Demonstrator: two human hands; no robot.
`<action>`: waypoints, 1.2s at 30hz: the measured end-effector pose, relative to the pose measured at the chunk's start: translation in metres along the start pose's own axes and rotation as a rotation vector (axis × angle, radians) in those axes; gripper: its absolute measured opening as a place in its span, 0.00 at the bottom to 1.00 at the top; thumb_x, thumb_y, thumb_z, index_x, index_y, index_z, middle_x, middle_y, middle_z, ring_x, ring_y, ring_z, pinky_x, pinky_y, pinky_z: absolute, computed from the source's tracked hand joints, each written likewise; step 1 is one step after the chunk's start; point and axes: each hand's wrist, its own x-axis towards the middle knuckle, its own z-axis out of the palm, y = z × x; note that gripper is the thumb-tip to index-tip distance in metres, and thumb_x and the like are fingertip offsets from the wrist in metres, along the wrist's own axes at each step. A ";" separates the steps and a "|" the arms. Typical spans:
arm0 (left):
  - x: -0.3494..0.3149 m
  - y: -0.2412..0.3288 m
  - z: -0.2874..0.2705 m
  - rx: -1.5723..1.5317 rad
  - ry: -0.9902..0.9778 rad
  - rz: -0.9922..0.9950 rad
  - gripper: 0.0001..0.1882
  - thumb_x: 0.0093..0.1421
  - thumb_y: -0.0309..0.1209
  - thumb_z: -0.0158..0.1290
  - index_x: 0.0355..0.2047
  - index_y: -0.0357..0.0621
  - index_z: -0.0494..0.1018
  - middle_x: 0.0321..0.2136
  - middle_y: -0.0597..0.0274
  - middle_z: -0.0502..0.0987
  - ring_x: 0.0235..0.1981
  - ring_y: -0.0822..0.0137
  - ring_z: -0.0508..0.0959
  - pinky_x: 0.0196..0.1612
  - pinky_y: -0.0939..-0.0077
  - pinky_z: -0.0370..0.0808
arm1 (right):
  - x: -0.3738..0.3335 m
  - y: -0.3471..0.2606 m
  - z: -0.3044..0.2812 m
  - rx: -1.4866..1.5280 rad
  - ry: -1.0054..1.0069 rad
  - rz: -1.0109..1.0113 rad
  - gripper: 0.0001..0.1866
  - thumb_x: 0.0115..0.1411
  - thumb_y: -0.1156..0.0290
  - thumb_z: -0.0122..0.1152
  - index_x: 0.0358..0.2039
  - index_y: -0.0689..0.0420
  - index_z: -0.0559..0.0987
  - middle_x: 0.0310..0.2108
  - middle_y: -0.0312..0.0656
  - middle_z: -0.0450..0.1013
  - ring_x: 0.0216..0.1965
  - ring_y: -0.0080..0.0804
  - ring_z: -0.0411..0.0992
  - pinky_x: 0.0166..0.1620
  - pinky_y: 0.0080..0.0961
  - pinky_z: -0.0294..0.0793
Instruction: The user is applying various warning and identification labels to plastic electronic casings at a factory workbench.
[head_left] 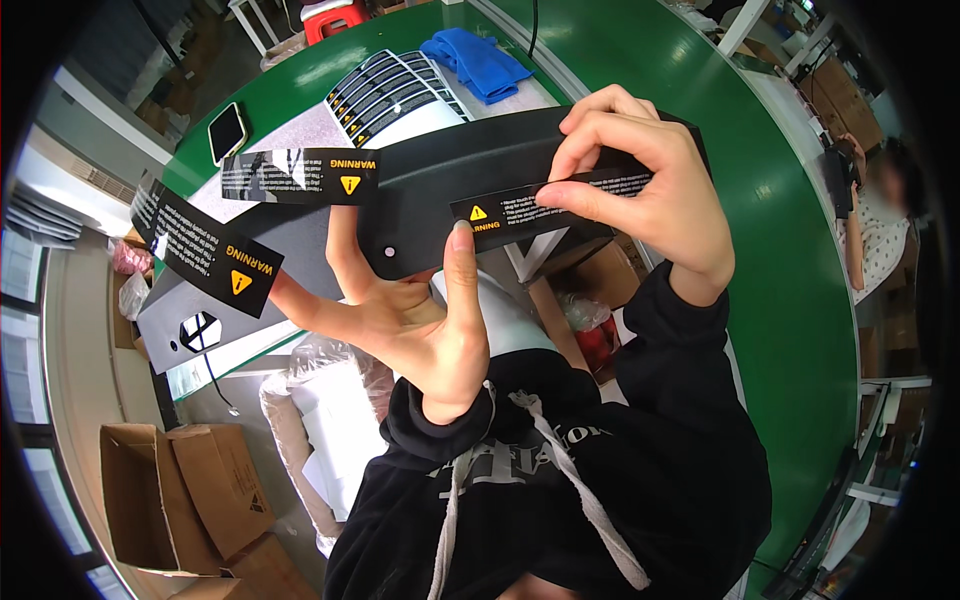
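My left hand (425, 330) is open, its fingers spread. Stuck to two of its fingertips are black warning labels with yellow triangles: one label (300, 176) stands upright, the other label (205, 248) slants down at the far left. The left thumb touches the left end of a third black label (520, 212). My right hand (650, 185) pinches that label along its upper edge between thumb and index finger. Behind both hands lies a long, black curved panel (440, 165), with a small round hole and a hexagonal cutout. From near the cutout hangs a thin cable (218, 385).
A label sheet (395, 100) lies behind the panel, beside a blue cloth (477, 65). A phone (228, 134) rests on the green table (790, 300). Cardboard boxes (185, 495) stand at lower left. Another person (880, 225) is at the far right.
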 end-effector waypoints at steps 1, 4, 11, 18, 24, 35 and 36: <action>0.000 0.000 0.000 -0.009 0.010 -0.006 0.57 0.49 0.11 0.54 0.63 0.56 0.24 0.56 0.39 0.55 0.55 0.57 0.66 0.50 0.70 0.74 | 0.000 0.006 -0.004 0.026 0.006 -0.028 0.11 0.40 0.70 0.73 0.24 0.56 0.79 0.22 0.32 0.69 0.28 0.22 0.67 0.40 0.21 0.62; 0.001 0.000 -0.001 -0.016 0.020 -0.004 0.57 0.49 0.11 0.55 0.63 0.56 0.24 0.56 0.39 0.56 0.55 0.56 0.66 0.51 0.69 0.73 | -0.005 0.015 -0.014 0.081 0.019 -0.084 0.12 0.41 0.66 0.73 0.27 0.54 0.81 0.19 0.30 0.71 0.31 0.23 0.69 0.39 0.21 0.65; 0.001 -0.001 0.000 -0.032 0.022 -0.001 0.57 0.49 0.11 0.55 0.63 0.56 0.24 0.56 0.38 0.56 0.55 0.56 0.66 0.51 0.66 0.73 | -0.010 0.010 -0.032 0.127 0.003 0.337 0.22 0.36 0.67 0.76 0.35 0.54 0.81 0.16 0.30 0.70 0.29 0.17 0.69 0.37 0.19 0.68; 0.003 0.001 0.004 -0.060 0.041 0.021 0.57 0.47 0.11 0.55 0.64 0.57 0.27 0.56 0.38 0.56 0.54 0.56 0.67 0.51 0.63 0.74 | -0.011 0.027 -0.023 0.042 0.090 0.208 0.28 0.34 0.64 0.78 0.39 0.53 0.79 0.15 0.31 0.70 0.28 0.21 0.72 0.37 0.20 0.70; 0.003 0.000 0.003 0.002 0.041 0.030 0.57 0.46 0.10 0.55 0.64 0.57 0.29 0.55 0.41 0.58 0.53 0.55 0.68 0.50 0.61 0.76 | -0.013 0.024 -0.026 0.070 0.050 0.272 0.30 0.35 0.69 0.77 0.43 0.53 0.77 0.14 0.28 0.66 0.35 0.22 0.69 0.46 0.22 0.64; 0.002 0.001 0.004 -0.026 0.064 0.016 0.57 0.46 0.09 0.55 0.64 0.58 0.30 0.54 0.44 0.58 0.52 0.54 0.68 0.48 0.61 0.78 | -0.013 0.023 -0.025 0.095 0.050 0.312 0.33 0.34 0.67 0.77 0.45 0.51 0.76 0.14 0.27 0.67 0.37 0.25 0.70 0.47 0.25 0.64; 0.002 0.001 0.004 -0.034 0.064 0.017 0.57 0.46 0.09 0.55 0.64 0.58 0.30 0.54 0.44 0.58 0.52 0.54 0.68 0.47 0.61 0.78 | -0.013 0.023 -0.025 0.095 0.050 0.312 0.33 0.34 0.67 0.77 0.45 0.51 0.76 0.14 0.27 0.67 0.37 0.25 0.70 0.47 0.25 0.64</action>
